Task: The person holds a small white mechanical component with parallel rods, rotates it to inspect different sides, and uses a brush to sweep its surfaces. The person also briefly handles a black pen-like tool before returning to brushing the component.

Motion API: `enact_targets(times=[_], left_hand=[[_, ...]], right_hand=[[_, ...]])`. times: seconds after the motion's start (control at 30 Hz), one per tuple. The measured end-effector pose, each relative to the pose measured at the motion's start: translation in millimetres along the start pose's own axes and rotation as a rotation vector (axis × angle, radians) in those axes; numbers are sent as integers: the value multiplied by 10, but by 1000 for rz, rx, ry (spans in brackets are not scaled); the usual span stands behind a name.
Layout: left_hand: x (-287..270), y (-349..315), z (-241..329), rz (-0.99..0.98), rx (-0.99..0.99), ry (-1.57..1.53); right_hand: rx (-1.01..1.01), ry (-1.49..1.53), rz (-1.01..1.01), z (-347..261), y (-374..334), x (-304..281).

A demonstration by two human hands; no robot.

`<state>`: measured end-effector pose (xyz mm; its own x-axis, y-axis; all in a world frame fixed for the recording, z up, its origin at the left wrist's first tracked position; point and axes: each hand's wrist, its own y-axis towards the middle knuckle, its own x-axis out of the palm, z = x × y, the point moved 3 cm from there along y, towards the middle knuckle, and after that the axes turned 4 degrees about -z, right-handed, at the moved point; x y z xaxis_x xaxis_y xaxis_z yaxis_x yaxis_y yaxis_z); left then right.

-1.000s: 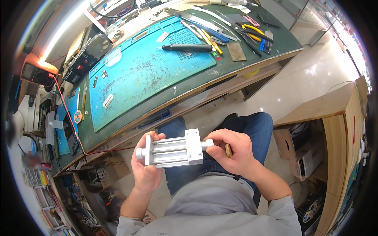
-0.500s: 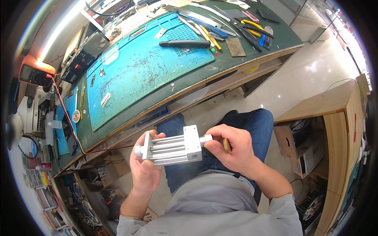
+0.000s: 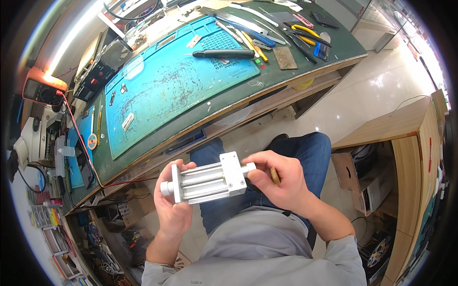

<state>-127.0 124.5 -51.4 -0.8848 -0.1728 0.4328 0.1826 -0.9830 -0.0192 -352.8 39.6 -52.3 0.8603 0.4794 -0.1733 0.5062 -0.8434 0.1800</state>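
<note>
Over my lap I hold a small silver metal screw vise (image 3: 205, 182) with parallel rods between an end plate and a thicker block. My left hand (image 3: 172, 207) is closed round the end plate, its thumb below and fingers above, by the round knob at that end. My right hand (image 3: 281, 178) pinches the round knob (image 3: 249, 168) beyond the thick block between thumb and forefinger. A brown, flat, rounded piece (image 3: 275, 176) sits against the fingers of that hand; its kind I cannot make out.
Beyond my knees stands a workbench with a blue mat (image 3: 167, 90), a black pen-shaped tool (image 3: 224, 53) and several pliers and tweezers. An orange multimeter (image 3: 44, 89) is at the left, with a red lead (image 3: 78, 125) running over the bench edge. A wooden cabinet (image 3: 400, 128) stands to my right.
The vise has tilted slightly toward me and its left end has shifted a little left. Both hands keep their hold.
</note>
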Motion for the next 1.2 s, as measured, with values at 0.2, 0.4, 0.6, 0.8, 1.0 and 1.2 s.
enact_targets(times=[0.2, 0.4, 0.6, 0.8, 1.0, 1.2], left_hand=[[-91, 29, -44, -260, 211, 202], [-19, 122, 120, -203, -262, -43], [113, 248, 83, -538, -500, 294], [233, 216, 14, -495, -521, 285], [266, 149, 22, -393, -370, 361], [281, 97, 79, -304, -240, 511]], right_hand=[[266, 684, -170, -53, -29, 85], [324, 351, -276, -87, -42, 3], [252, 171, -417, -83, -5, 26], [224, 300, -304, 31, -55, 66], [250, 144, -286, -48, -48, 37], [109, 232, -205, -28, -47, 90]])
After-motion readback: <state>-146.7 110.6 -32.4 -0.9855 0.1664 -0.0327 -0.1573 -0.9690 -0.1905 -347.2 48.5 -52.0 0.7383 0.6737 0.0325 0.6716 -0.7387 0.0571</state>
